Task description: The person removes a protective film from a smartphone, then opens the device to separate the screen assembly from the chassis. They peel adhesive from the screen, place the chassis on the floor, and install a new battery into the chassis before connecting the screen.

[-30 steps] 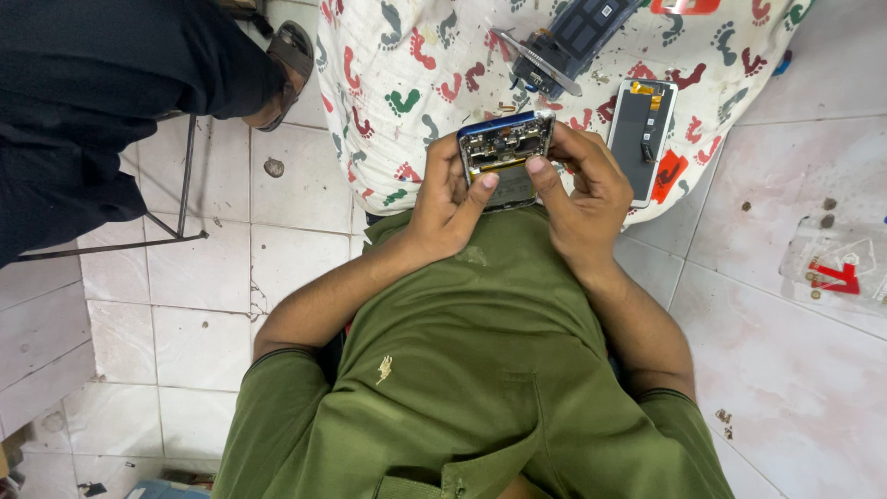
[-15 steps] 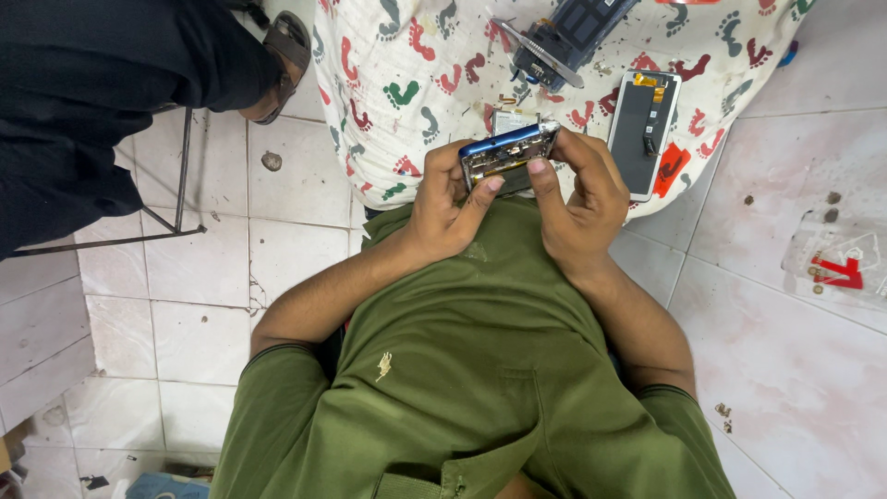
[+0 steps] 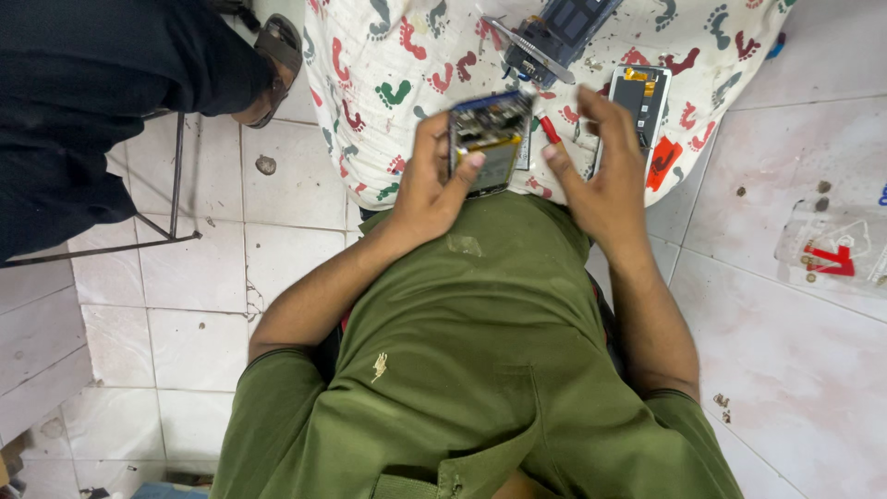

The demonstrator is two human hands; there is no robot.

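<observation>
Head view: phone [image 3: 488,140], opened with its circuit board exposed, is held upright in the left hand [image 3: 432,189], fingers wrapped behind it and thumb pressed on its lower face. It is kept above the cloth [image 3: 388,65], near the chest. The right hand [image 3: 605,171] is seen just beside the phone, apart from it, fingers spread and released, nothing gripped. A second phone [image 3: 637,97] and a dark panel [image 3: 559,32] are laid on the cloth beyond, with a red tool [image 3: 551,129] between them.

Step in hand is judged as inspection or dismantling of the opened phone. The next move is judged to call for a steady left grip and a fine pinch by the right fingertips.

Board details are blurred. The panel is cut off by the top edge.
</observation>
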